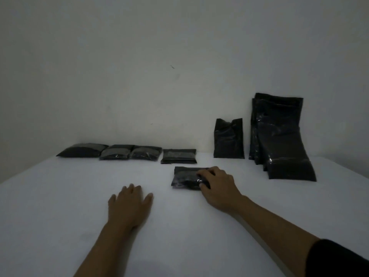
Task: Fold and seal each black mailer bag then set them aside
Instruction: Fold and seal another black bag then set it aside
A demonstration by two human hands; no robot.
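A folded black mailer bag (184,178) lies on the white table (79,196) near the middle. My right hand (216,186) grips its right end, fingers curled over the top and thumb at the near edge. My left hand (129,202) rests flat on the bare table, to the left of that bag and apart from it, fingers straight. Several folded black bags lie in a row along the back: one at far left (81,150), two touching each other (116,152) (145,152), and one (178,156) just behind the gripped bag.
An unfolded black bag (229,138) leans upright against the wall at the back right. Right of it, a stack of several unfolded black bags (279,136) leans on the wall and curves down onto the table. The wall closes off the far side.
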